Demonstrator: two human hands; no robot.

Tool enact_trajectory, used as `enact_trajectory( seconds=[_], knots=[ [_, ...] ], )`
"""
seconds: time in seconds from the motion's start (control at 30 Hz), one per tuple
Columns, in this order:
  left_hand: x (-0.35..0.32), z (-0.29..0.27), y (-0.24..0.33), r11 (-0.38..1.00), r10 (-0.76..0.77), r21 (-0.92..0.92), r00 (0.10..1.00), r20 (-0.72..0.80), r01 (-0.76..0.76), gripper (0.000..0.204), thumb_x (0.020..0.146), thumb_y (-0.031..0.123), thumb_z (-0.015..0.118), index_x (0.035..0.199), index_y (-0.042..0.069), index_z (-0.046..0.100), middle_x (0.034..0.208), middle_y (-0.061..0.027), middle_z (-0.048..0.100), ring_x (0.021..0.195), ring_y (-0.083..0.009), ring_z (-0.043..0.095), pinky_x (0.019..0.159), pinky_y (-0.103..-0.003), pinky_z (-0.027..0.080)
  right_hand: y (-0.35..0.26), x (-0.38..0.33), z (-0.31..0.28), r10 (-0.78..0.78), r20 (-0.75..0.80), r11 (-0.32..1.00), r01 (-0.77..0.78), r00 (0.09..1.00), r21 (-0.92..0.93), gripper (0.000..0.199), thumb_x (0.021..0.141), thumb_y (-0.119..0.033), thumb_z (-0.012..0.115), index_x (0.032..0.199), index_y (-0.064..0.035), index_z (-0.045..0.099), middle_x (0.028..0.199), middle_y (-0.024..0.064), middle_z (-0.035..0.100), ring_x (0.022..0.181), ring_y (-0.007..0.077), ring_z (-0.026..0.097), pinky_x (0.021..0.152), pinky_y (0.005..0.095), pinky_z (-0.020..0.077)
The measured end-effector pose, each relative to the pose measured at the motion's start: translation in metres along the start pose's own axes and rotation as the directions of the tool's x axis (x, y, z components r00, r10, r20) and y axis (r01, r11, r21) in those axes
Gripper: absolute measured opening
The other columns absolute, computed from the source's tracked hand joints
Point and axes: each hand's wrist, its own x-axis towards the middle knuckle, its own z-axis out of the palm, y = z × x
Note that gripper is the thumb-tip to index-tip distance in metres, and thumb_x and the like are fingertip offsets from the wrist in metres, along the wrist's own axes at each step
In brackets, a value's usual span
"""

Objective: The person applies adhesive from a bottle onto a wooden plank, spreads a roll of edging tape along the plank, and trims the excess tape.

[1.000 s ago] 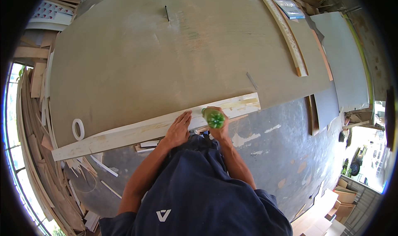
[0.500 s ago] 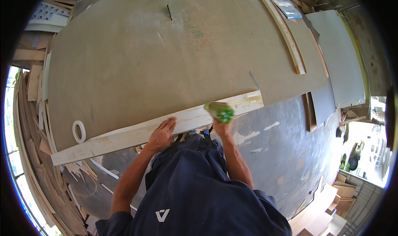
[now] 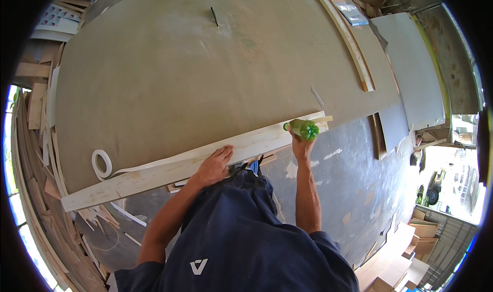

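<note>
1. Compared with half a second ago, the right hand (image 3: pixel 304 147) and its green bottle (image 3: pixel 303 130) are farther toward 3 o'clock; the left hand (image 3: pixel 213 166) has slid slightly the same way.
2. The pale board (image 3: pixel 257 142) slants from 8 o'clock to between 2 and 3; a white strip (image 3: pixel 154 163) runs along its far side to the tape roll (image 3: pixel 109 166) at 9 o'clock.
3. The right hand wraps the bottle, some fingers hidden, near the board's 3 o'clock end; contact with the board is unclear. The left hand lies flat, fingers together, just below centre.
4. Best handling, I judge: brace the board with the flat palm, keep the bottle's pressure even, and leave the strip slack and untwisted.
5. Grey, scuffed floor (image 3: pixel 354 184) spreads at 4 o'clock; the brown, smudged worktop (image 3: pixel 154 76) fills 10 to 1.
6. Stacked timber (image 3: pixel 38 199) crowds 8 o'clock, a long beam (image 3: pixel 349 40) lies toward 1, a clear packet (image 3: pixel 353 14) beyond it, and a thin black rod (image 3: pixel 214 17) near 12.
</note>
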Motion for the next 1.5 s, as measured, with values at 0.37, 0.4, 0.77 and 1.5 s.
enact_trajectory(
  seconds=[0.37, 0.4, 0.77, 1.5],
  knots=[
    [0.008, 0.000, 0.001, 0.997, -0.012, -0.070, 1.000, 0.010, 0.013, 0.058, 0.082, 0.006, 0.059, 0.137, -0.009, 0.048, 0.152, -0.0186, 0.042, 0.143, -0.0324, 0.037, 0.120, -0.038, 0.031, 0.014, -0.050, 0.033, -0.008, -0.153, 0.997, -0.004, 0.988, -0.081, 0.027, 0.074, 0.003, 0.075, 0.098, -0.0019, 0.065, 0.085, 0.0123, 0.070, 0.077, 0.0220, 0.066, 0.072, 0.0336, 0.0522],
    [0.004, 0.001, -0.002, 0.997, -0.028, -0.077, 1.000, -0.002, 0.028, 0.058, 0.082, 0.006, 0.060, 0.137, -0.009, 0.049, 0.152, -0.0186, 0.042, 0.143, -0.0328, 0.037, 0.120, -0.038, 0.032, 0.012, -0.035, 0.021, -0.025, -0.063, 1.000, 0.024, 0.998, -0.017, 0.026, 0.074, 0.000, 0.079, 0.097, -0.0017, 0.067, 0.085, 0.0121, 0.070, 0.078, 0.0235, 0.068, 0.072, 0.0340, 0.0526],
    [0.001, -0.001, 0.003, 0.993, -0.070, -0.093, 0.997, 0.019, 0.071, 0.057, 0.083, 0.005, 0.059, 0.138, -0.008, 0.049, 0.152, -0.0176, 0.042, 0.143, -0.0331, 0.037, 0.120, -0.038, 0.031, -0.056, -0.043, 0.032, -0.020, 0.165, 0.939, -0.038, 0.986, 0.341, 0.026, 0.078, 0.009, 0.060, 0.102, -0.0003, 0.065, 0.098, 0.0070, 0.070, 0.088, 0.0172, 0.063, 0.081, 0.0318, 0.0516],
    [-0.001, -0.004, 0.006, 0.987, -0.117, -0.111, 0.992, 0.037, 0.120, 0.061, 0.082, 0.004, 0.063, 0.140, -0.007, 0.047, 0.156, -0.0164, 0.039, 0.145, -0.0335, 0.035, 0.121, -0.039, 0.031, -0.050, -0.050, 0.054, 0.032, 0.338, 0.892, -0.179, 0.941, 0.415, 0.028, 0.074, 0.004, 0.063, 0.102, -0.0017, 0.065, 0.086, 0.0069, 0.067, 0.080, 0.0142, 0.059, 0.073, 0.0302, 0.0496]
  ],
)
